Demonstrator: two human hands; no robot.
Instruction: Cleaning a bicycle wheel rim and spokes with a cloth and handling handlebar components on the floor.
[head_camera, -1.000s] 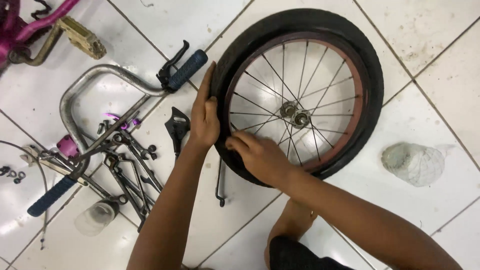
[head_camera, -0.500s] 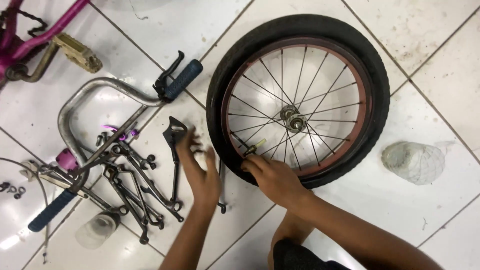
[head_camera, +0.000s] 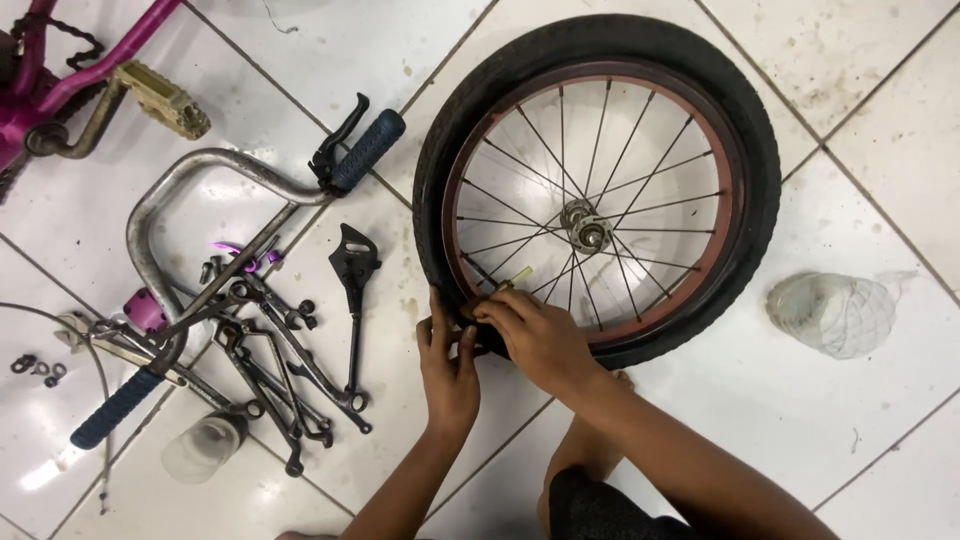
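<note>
The single head camera looks steeply down, close above the tiled floor (head_camera: 800, 420).

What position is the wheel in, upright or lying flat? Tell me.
Lying flat. The wheel rests on its side on the tiled floor, hub facing up, both hands at its near edge.

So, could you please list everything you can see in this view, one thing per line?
bicycle wheel: one, black tyre, red rim, flat on floor, centre-right
handlebar: one, silver, blue grips, left
wrenches: several, dark metal, piled beside the handlebar
bicycle frame: one, magenta, with pedal, top left corner
clear jar: one, lower left
net-covered lump: one, pale, right
tiled floor: white, under everything
left hand: on the tyre's lower edge
right hand: on the tyre beside the left
</note>
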